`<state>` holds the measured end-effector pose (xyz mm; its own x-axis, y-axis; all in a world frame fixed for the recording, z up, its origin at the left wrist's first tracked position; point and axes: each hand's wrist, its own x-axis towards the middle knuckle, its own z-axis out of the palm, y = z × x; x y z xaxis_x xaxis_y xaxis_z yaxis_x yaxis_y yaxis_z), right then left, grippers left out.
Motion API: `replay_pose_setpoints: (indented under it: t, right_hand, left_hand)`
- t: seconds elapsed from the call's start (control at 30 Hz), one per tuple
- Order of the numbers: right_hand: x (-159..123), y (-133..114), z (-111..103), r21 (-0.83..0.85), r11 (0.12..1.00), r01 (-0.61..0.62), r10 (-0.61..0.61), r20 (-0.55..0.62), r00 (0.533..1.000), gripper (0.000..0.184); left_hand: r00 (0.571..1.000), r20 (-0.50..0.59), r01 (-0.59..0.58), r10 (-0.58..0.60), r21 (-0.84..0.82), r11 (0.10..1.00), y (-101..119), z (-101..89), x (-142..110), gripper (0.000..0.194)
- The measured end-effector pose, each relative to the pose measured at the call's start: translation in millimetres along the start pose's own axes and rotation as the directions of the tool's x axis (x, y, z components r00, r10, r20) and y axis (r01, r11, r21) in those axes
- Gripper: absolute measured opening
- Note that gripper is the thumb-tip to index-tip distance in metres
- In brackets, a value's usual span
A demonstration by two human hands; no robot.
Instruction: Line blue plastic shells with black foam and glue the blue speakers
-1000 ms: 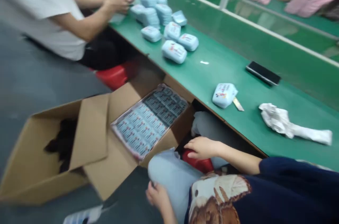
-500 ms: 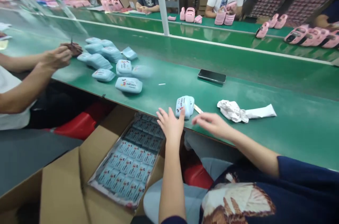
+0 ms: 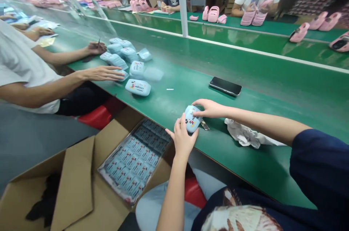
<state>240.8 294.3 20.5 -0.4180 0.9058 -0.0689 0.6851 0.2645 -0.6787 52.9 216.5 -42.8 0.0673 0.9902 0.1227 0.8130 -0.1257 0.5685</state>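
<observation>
Between my two hands is a light blue plastic shell with a Mickey print, at the near edge of the green bench. My left hand has its fingers against the shell's left and near side, the thumb to the right. From the far right, my right hand grips the top edge. Beside the shell, partly under my right hand, is a small flat strip; its kind is unclear. White crumpled paper lies under my right forearm, partly hidden.
A black phone lies further back. Several blue shells sit to the left, where a co-worker's hand touches one. Below the bench, an open carton holds rows of blue shells. A white post stands across the bench.
My right hand has moved onto the shell's far edge, and both hands now hold the shell, which is turned. The co-worker's hand has reached out to the blue shells. The view has shifted right.
</observation>
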Motion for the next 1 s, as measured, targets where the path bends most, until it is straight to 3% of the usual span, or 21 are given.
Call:
replay_pose_setpoints:
  t: [0.17, 0.33, 0.47, 0.63, 0.77, 1.0]
  right_hand:
    - [-25, 6, -4, 0.017, 1.000, 0.001, 0.000, -0.060, 0.998, 0.043]
    - [-57, -2, -15, 0.058, 0.996, 0.065, -0.060, -0.094, 0.994, 0.044]
    - [-77, -15, -25, 0.291, 0.954, 0.078, -0.056, -0.081, 0.995, 0.037]
    - [-91, -25, -27, 0.736, 0.676, 0.007, -0.048, 0.034, 0.998, 0.029]
    - [-96, -31, -28, 0.809, 0.588, -0.007, -0.054, 0.048, 0.997, 0.024]
    - [-100, -30, -28, 0.857, 0.514, -0.038, -0.058, 0.078, 0.995, 0.024]
  left_hand:
    - [0.986, -0.110, -0.133, 0.128, -0.037, 0.990, -10, 10.9, -7, 0.083]
    - [0.889, -0.322, -0.374, 0.325, -0.103, 0.922, -1, 4.7, -19, 0.080]
    - [0.918, -0.253, -0.376, 0.306, -0.308, 0.874, 13, -15.2, -28, 0.081]
    - [0.950, -0.191, -0.308, 0.246, -0.463, 0.831, 17, -30.5, -33, 0.087]
    - [0.949, -0.186, -0.316, 0.255, -0.558, 0.767, 12, -31.2, -36, 0.089]
    - [0.924, -0.239, -0.381, 0.297, -0.613, 0.692, 14, -30.9, -47, 0.120]
